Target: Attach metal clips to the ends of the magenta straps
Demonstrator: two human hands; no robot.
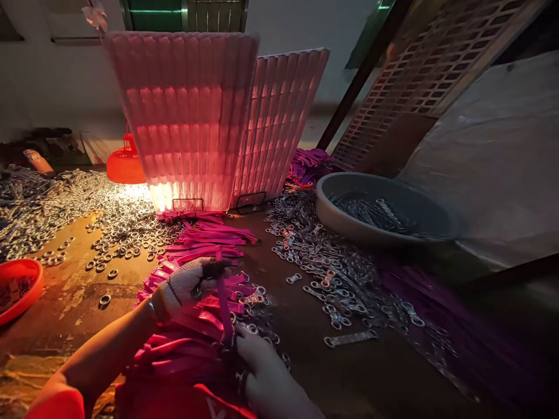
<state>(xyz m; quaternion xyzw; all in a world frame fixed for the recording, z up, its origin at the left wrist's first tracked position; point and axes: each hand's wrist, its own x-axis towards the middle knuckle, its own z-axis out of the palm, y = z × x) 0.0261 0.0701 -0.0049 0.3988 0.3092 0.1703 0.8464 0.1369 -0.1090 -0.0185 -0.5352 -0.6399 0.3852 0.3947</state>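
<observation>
A white knitted glove covers my left hand [188, 286], with a dark band at its fingertips. Its fingers are closed on the upper part of a narrow magenta strap [224, 308]. Below and to the right, my right hand [262, 361] is bare and pinches the strap's lower end; what lies between those fingertips is too dark to make out. Beneath both hands lies a long pile of similar magenta straps [174, 349], several with metal pieces at their right ends.
Loose metal rings [131, 233] lie heaped at the left under a red lamp [126, 166]. Metal links with ringed ends [332, 279] cover the right side, beside a grey basin [325, 209]. Two ribbed panels [183, 116] stand behind. A red bowl [37, 285] sits far left.
</observation>
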